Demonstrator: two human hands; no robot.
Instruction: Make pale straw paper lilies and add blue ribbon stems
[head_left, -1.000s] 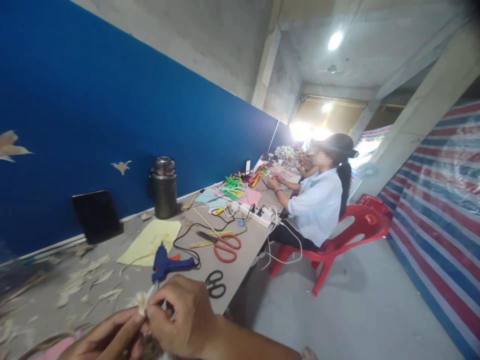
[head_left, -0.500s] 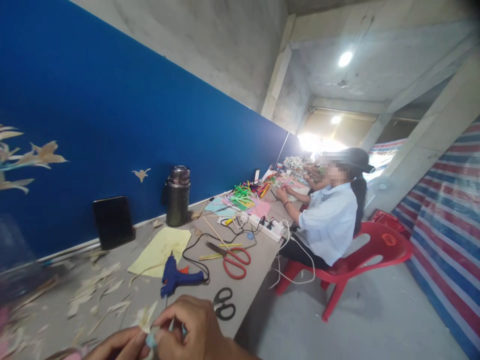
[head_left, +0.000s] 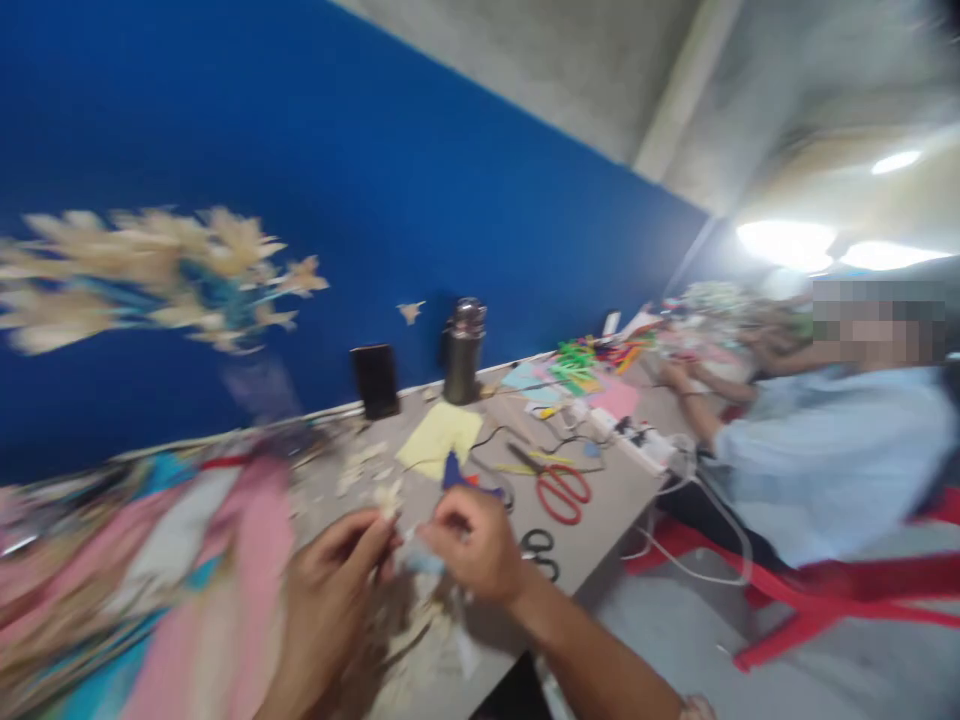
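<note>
The picture is smeared by motion. My left hand (head_left: 326,590) and my right hand (head_left: 469,540) meet above the near edge of the grey table (head_left: 600,535). Both are closed in a pinch around a small pale piece (head_left: 390,497) with a light blue bit at its base. The left fingers hold the pale tip; the right fingers hold the blue end. Just behind my right hand lies a blue glue gun (head_left: 459,472). Black scissors (head_left: 541,553) lie to the right of my right wrist.
Red scissors (head_left: 562,490), a yellow sheet (head_left: 439,437), a power strip (head_left: 637,445), a dark flask (head_left: 463,350) and a black tablet (head_left: 375,380) stand on the table. Pink and blue sheets (head_left: 187,580) lie left. A person (head_left: 825,450) sits right on a red chair (head_left: 862,590).
The view has swung left and down, so both hands now show higher and fuller in the picture. The pale piece stays pinched between them. More of the wall's pale decoration is visible.
</note>
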